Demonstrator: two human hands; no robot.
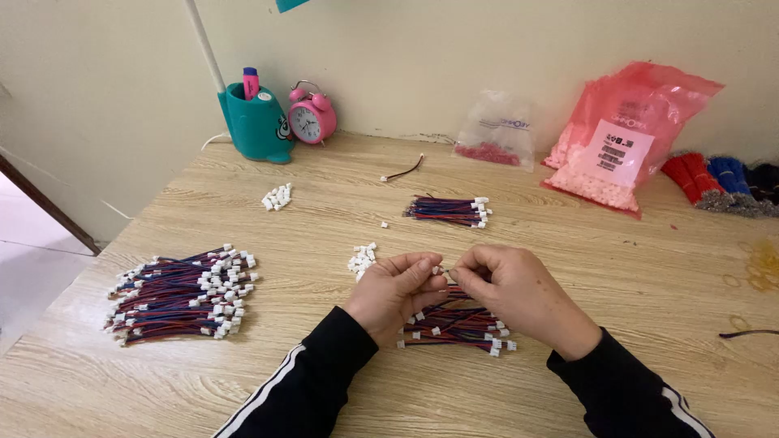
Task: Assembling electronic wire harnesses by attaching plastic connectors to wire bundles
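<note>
At the left of the frame a big pile of wires (pixel 180 294) with white plugs lay on the worktop (pixel 633 268), well apart from both hands. Nearer the middle, a small heap of loose white plugs (pixel 362 259) sat just left of the left hand (pixel 395 292), so that hand was the nearer one to them. The left hand was pinched shut, thumb and forefinger pressed on a tiny piece at lower centre of the frame; whether it was a plug or a wire end was too small to tell. The right hand (pixel 519 296) met it fingertip to fingertip, also pinched, holding a thin wire end (pixel 451 277) that pointed left toward the other hand. Under both hands a bundle (pixel 456 326) of wires lay with its long axis running left to right.
</note>
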